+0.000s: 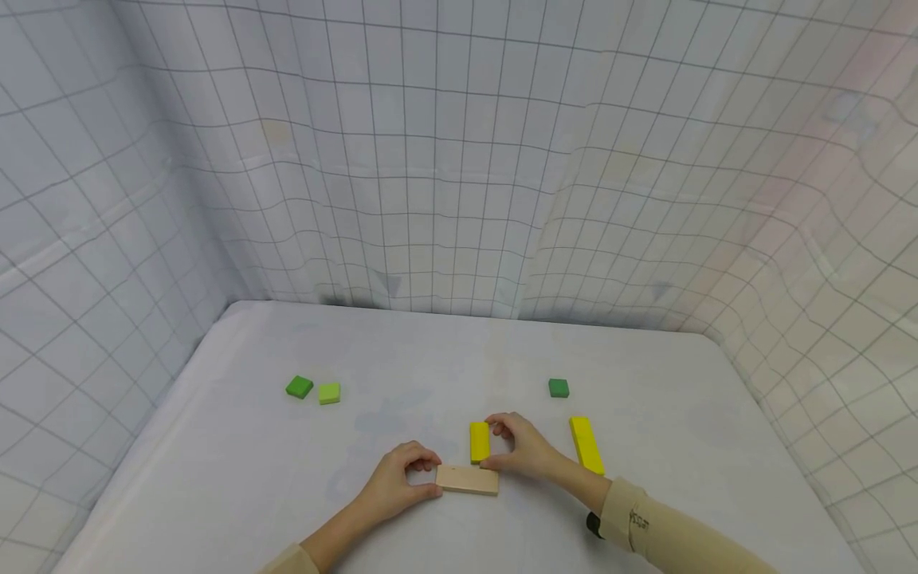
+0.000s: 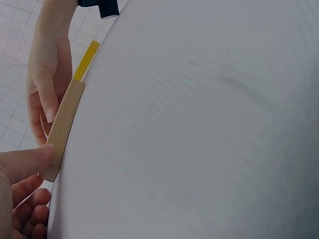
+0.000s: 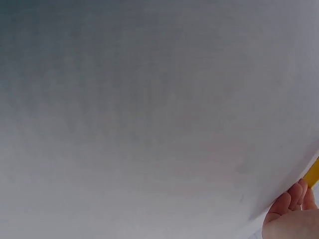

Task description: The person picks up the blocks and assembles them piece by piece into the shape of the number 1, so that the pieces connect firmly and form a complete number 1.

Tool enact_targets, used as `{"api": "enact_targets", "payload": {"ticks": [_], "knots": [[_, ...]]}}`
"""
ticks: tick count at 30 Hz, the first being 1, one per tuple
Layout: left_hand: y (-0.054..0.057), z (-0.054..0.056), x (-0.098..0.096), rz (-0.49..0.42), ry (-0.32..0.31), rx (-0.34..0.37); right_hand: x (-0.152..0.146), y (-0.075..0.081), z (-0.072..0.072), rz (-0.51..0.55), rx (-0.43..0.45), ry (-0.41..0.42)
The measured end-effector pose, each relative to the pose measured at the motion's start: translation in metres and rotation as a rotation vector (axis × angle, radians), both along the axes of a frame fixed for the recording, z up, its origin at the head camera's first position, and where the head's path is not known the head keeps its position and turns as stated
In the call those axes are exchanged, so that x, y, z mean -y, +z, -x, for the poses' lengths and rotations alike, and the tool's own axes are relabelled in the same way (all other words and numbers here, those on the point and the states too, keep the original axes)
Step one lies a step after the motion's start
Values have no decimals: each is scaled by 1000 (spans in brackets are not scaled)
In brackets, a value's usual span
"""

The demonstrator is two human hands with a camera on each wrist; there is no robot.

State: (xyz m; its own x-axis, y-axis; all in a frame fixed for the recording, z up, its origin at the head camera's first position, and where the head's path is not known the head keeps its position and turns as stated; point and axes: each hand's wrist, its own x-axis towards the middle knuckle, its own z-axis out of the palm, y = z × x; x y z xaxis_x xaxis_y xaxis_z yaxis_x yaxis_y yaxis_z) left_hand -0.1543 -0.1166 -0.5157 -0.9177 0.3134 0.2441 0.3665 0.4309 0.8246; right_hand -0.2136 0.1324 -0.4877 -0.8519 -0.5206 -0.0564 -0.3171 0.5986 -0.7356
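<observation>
A plain wooden block [image 1: 468, 480] lies flat on the white table, its length running left to right. My left hand [image 1: 396, 481] pinches the left end of it, with the thumb [image 2: 30, 163] along the near side in the left wrist view. Just behind the wooden block stands a short yellow block [image 1: 480, 443], turned lengthwise away from me. My right hand [image 1: 527, 448] holds this yellow block from the right, index finger at its far end and thumb at its near end, close to the wooden block. In the right wrist view only a yellow corner [image 3: 312, 174] shows beyond the fingers.
A longer yellow block [image 1: 587, 445] lies right of my right hand, beside the forearm. Farther back are a dark green block [image 1: 559, 388] on the right, and a green block [image 1: 299, 387] and a lime block [image 1: 329, 393] on the left. Grid-patterned curtains [image 1: 445, 159] surround the table.
</observation>
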Motion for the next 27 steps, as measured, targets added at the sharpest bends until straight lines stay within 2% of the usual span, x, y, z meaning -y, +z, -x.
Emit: {"api": "enact_targets", "payload": {"ticks": [8, 11, 16, 27], "knots": [[3, 0, -1, 28, -2, 43, 1, 3, 0, 3, -18, 4], [2, 0, -1, 30, -7, 35, 2, 2, 0, 6, -33, 11], [2, 0, -1, 31, -7, 19, 5, 2, 1, 9, -20, 2], [3, 0, -1, 43, 10, 48, 11, 5, 1, 25, 33, 22]]}}
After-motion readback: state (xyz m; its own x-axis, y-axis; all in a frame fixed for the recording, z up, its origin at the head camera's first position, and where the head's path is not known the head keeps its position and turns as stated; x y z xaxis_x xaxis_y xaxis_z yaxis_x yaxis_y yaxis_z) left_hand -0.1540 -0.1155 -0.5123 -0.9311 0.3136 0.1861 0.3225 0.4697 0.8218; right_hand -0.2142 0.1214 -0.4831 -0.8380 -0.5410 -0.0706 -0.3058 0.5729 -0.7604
